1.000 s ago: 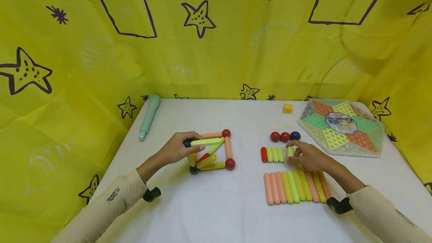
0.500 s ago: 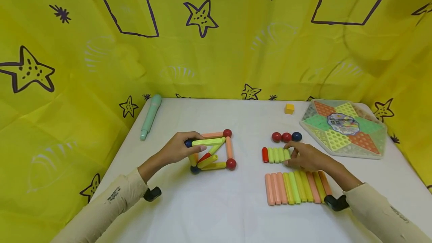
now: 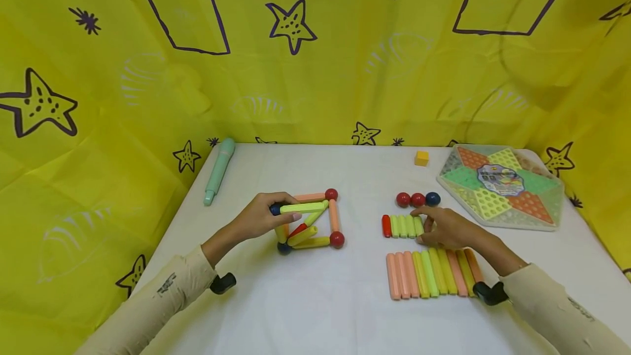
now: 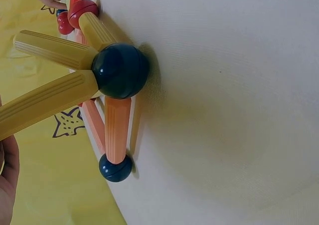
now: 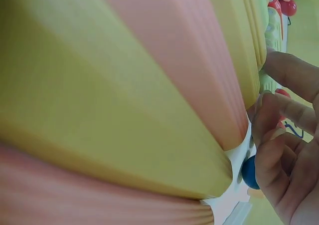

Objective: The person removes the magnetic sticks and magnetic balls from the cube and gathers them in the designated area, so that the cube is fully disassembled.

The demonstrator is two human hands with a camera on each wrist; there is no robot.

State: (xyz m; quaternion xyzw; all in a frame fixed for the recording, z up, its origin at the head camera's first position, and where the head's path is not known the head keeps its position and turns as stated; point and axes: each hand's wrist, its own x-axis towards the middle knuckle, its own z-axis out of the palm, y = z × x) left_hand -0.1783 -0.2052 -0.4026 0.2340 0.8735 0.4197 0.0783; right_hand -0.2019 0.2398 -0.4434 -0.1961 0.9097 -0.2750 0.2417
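Note:
My left hand holds the upper corner of a stick-and-ball frame, at a navy ball with a light green stick jutting right from it. The frame stands on the table, with red balls at its right corners. In the left wrist view, a lower navy ball joins yellow sticks and an orange one. My right hand pinches the end short green stick in a row beside a short red stick. Its fingers partly hide that stick.
Below my right hand lies a row of long sticks in pink, yellow and green. Behind are two red balls and a navy ball, a yellow cube and a hexagonal game board. A green pen-like tube lies far left.
My right hand has moved left with the short green stick, closing its gap to the other short green ones. My left hand has stayed on the frame.

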